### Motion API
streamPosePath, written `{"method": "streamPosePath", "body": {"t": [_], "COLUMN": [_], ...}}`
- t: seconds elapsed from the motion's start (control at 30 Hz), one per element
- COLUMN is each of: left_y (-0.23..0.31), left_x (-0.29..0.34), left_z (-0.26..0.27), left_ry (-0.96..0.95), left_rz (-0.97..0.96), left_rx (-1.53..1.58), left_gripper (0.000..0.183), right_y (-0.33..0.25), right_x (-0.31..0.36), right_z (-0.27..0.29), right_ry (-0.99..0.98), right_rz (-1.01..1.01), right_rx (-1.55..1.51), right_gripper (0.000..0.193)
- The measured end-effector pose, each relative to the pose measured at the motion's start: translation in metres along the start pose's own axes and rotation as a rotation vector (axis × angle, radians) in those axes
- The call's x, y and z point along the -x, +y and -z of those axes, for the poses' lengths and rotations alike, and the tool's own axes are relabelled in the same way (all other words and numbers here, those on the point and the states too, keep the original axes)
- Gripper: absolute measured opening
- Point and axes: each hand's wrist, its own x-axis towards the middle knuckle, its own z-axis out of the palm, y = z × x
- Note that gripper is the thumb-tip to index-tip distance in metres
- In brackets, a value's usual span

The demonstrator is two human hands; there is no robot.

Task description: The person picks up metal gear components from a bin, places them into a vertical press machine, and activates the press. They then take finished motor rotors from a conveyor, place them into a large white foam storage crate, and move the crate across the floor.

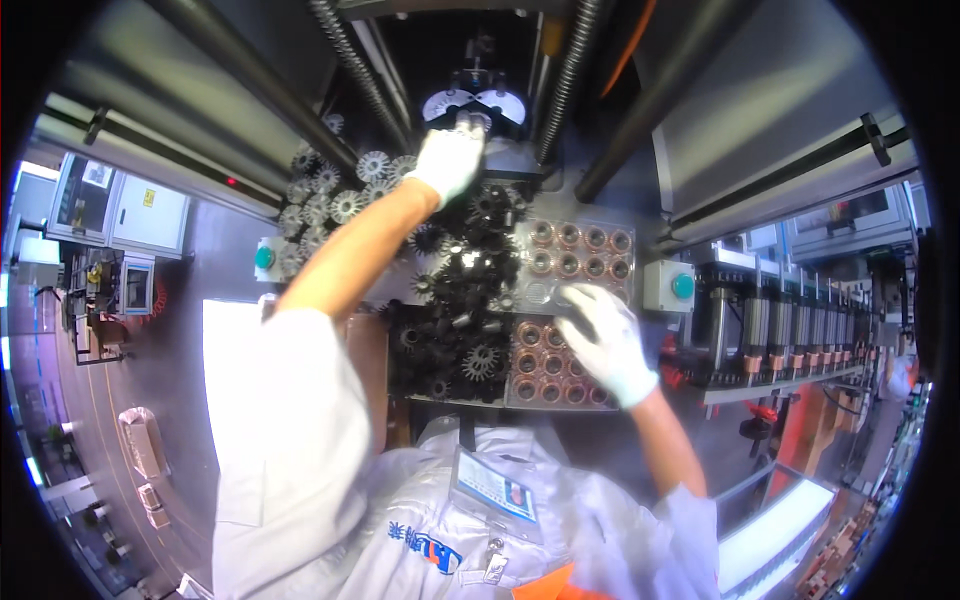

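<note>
My left hand (450,162), in a white glove, reaches far forward to a machine fixture (476,104) with two pale curved plates. Its fingers are closed on a small silvery part (474,121) just in front of the plates; the part's exact shape is unclear. My right hand (606,342), also gloved, hovers over the clear trays on the right, thumb and fingers apart, with nothing visible between them. Copper-coloured rings (568,236) fill rows of the far tray (538,294), where bare pockets show near my fingertips. More such rings (551,364) sit in the near tray, partly hidden by this hand.
Dark toothed metal cores (478,362) heap in the middle; lighter ones (347,206) pile at the left. Green buttons stand on boxes at left (264,258) and right (682,286). Dark bars (655,105) and coiled hoses (571,75) flank the fixture. A rack of cylinders (765,325) stands right.
</note>
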Motion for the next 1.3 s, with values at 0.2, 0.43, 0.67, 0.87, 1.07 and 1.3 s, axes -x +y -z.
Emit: {"method": "streamPosePath", "body": {"t": [0.2,0.43,0.67,0.87,1.07,1.3], "left_y": [-0.019,-0.130,-0.048,-0.037,-0.047,-0.034], "left_x": [0.059,0.339,0.223,0.205,0.196,0.193], "left_z": [0.052,0.114,0.137,0.107,0.096,0.131], "left_ry": [0.268,-0.016,0.109,-0.055,0.006,0.091], "left_rz": [0.106,0.506,0.266,0.126,-0.036,-0.012], "left_rx": [0.273,0.087,0.276,0.166,0.245,0.223], "left_gripper": [0.047,0.036,0.044,0.042,0.044,0.042], "right_y": [-0.011,-0.015,-0.030,-0.033,-0.029,-0.048], "right_x": [-0.097,-0.117,-0.114,-0.064,-0.047,-0.136], "right_z": [-0.083,-0.099,-0.061,-0.043,-0.031,-0.015], "right_ry": [-0.068,-0.116,-0.227,-0.161,-0.185,-0.007], "right_rz": [0.127,0.223,0.059,-0.244,-0.276,-0.286], "right_rx": [0.233,0.242,-0.097,-0.662,-0.742,-0.932], "right_gripper": [0.034,0.021,0.043,0.022,0.023,0.031]}}
